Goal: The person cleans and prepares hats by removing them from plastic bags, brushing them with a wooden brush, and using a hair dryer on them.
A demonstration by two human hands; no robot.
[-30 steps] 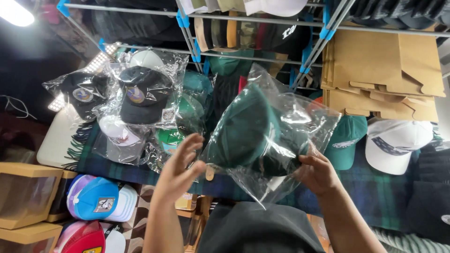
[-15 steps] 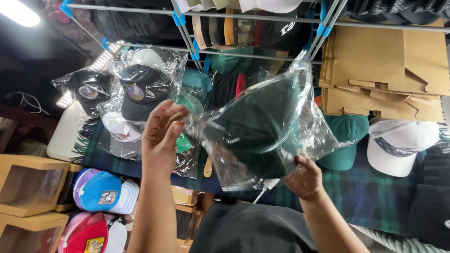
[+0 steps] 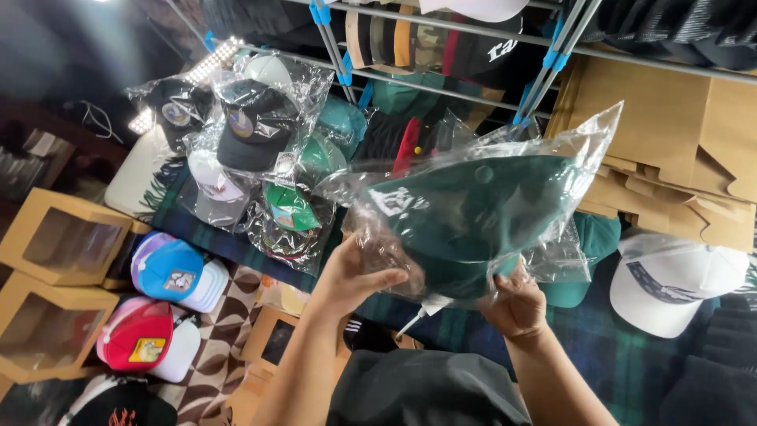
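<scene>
A rack is carrying bagged caps, with flat cardboard leaning beside it. In front, a green cap in a clear bag is being held up, both hands pinching the bag's lower edge: left hand and right hand, each grip clenched on plastic.

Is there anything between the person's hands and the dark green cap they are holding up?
Yes. The dark green cap with a white emblem sits inside a clear crinkled plastic bag, so the left hand and the right hand grip the film, not the fabric. Nothing else visibly intervenes.
</scene>
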